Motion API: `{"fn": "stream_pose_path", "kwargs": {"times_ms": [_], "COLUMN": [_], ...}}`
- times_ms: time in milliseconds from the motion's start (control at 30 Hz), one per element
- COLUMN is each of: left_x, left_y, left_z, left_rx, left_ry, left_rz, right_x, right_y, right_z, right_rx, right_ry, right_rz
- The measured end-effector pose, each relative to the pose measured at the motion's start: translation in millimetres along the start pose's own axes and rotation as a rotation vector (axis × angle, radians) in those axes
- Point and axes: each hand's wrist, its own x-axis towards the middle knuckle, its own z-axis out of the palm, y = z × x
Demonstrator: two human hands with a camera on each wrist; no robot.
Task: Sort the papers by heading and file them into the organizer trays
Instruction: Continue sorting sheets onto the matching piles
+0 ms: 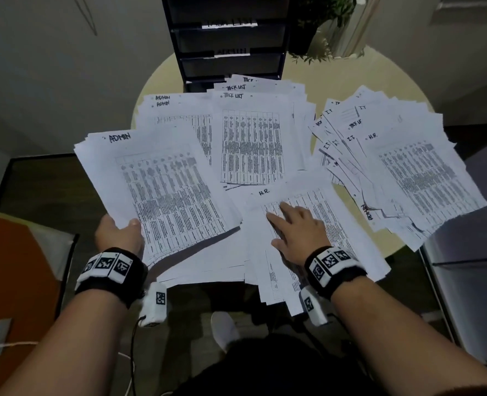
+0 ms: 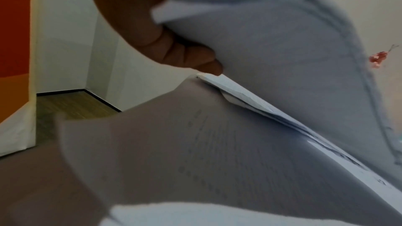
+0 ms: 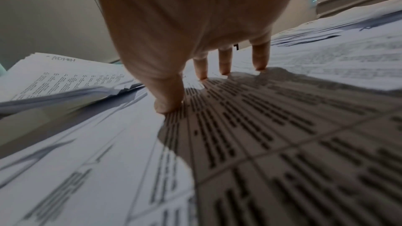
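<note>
Left hand [image 1: 118, 231] is holding a lifted sheaf headed ADMIN [image 1: 162, 190] by its near left corner, thumb on top and fingers curled beneath; the left wrist view shows those fingers [image 2: 191, 57] pressing into the underside of the sheaf [image 2: 272, 57], which is bowing above the papers under it. Left grip: pinching the ADMIN sheaf.

Right hand [image 1: 298, 231] is lying flat on the H.R. stack [image 1: 308, 224] at the near edge of the round bench [image 1: 299, 67]. Fingers are straight and a little spread; in the right wrist view the fingertips [image 3: 169, 107] are touching the printed table on the top sheet [image 3: 282, 135]. Right grip: spread, pressing, holding nothing.

Other papers are lying on the bench:
- a second ADMIN pile [image 1: 176, 112] beyond the lifted sheaf, two headings showing;
- a TASK LIST pile [image 1: 253, 138] in the middle, just in front of the organizer;
- a loose fan of mixed sheets [image 1: 393, 155] on the right, headings IT, H.R., ADMIN and TASK LIST readable, overhanging the bench edge.

The black organizer [image 1: 231, 44] is standing at the far side of the bench, with labels on its trays; the lower one is reading ADMIN, the upper one is too blurred to read fully. Whether the trays hold papers cannot be told. A potted plant [image 1: 319, 27] is sitting to the right of the organizer.
</note>
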Motion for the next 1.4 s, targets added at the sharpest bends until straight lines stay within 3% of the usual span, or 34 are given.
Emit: {"fn": "stream_pose_path", "kwargs": {"times_ms": [133,200,267,333,400,433,600,767,967,1200,1333,1400], "left_x": [-12.4,-19.4,-21.5,-25.2,-27.2,-27.6,-18.0,-10.1,-1.2,8.4,12.8,15.3], "left_y": [-5.8,-10.9,-19.5,-23.0,-23.9,-24.0,-28.9,-31.1,-38.5,-35.9,-32.0,-31.3], "left_z": [4.1,7.9,10.9,11.7,11.1,9.8,-5.9,-25.7,-36.0,-42.2,-44.4,-44.5], "left_rx": [0.028,-0.007,-0.034,-0.041,-0.09,-0.115,-0.226,-0.226,-0.126,-0.17,-0.18,-0.18], "left_ry": [-0.114,-0.181,-0.227,-0.261,-0.305,-0.332,-0.485,-0.62,-0.554,-0.359,-0.346,-0.34], "left_rz": [0.031,0.018,0.005,-0.004,-0.034,-0.055,-0.165,-0.187,-0.09,-0.036,-0.04,-0.051], "right_x": [6.9,13.6,17.7,20.9,22.8,24.1,32.2,40.3,50.6,62.6,67.0,66.6], "right_y": [8.2,3.0,-12.8,-32.7,-50.6,-57.9,-69.6,-73.8,-82.4,-77.8,-78.7,-81.5], "right_z": [-14.6,-24.2,-36.2,-42.7,-44.1,-43.6,-45.3,-40.1,-30.6,-36.8,-37.4,-41.8], "right_rx": [0.067,0.191,0.53,0.956,1.228,1.251,1.181,1.272,1.057,1.185,1.212,1.17], "right_ry": [-0.061,0.03,0.136,0.069,-0.046,-0.052,0.188,0.163,0.249,0.316,0.276,0.334], "right_rz": [0.104,0.127,0.152,0.193,0.249,0.265,0.262,0.259,0.237,0.278,0.259,0.269]}}
